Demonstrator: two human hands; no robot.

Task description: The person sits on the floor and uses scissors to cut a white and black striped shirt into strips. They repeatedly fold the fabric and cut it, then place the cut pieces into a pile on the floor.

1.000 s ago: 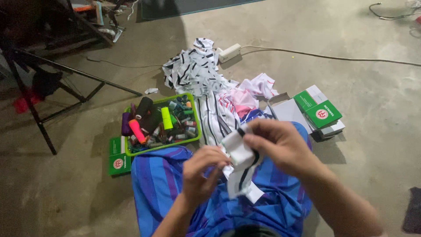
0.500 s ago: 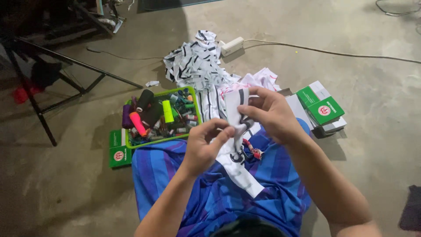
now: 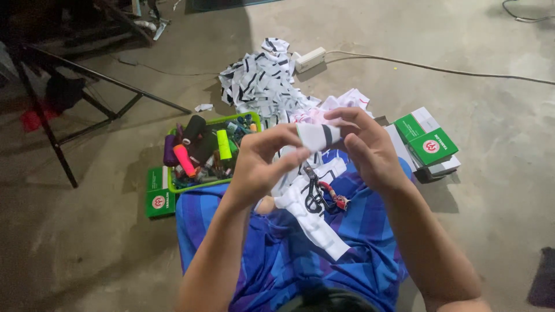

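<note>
1. Between both hands, held up above our lap, we have a small white fabric strip with a black stripe (image 3: 317, 136). Our left hand (image 3: 263, 164) pinches its near end between thumb and fingertips, and our right hand (image 3: 367, 147) curls over its far end, fingers pressed together on the cloth.
2. We judge the piece to be very light and limp: thin knit or woven scrap that folds at a touch and will not hold a shape unless stretched between two grips. It is not fragile or slippery, but it will droop or twist if let go at one end.
3. Best hold, as we judge it, is at the two short ends, thumb on top and fingers beneath, keeping the stripe taut between the grips.
4. Below the grip, on the blue striped cloth (image 3: 277, 254) over our lap, lie more white strips (image 3: 309, 216) and small scissors (image 3: 314, 195) with a red tag.
5. Beyond the grip on the floor sit a green basket (image 3: 173, 186) of thread spools, a heap of black-and-white scraps (image 3: 260, 84) and green and white boxes (image 3: 430, 144).
6. Compared with half a second ago, our hands have risen and drawn closer to the camera, and the strip now sits folded short between the fingertips instead of hanging down long toward the lap. The scissors show clear of the hands.
</note>
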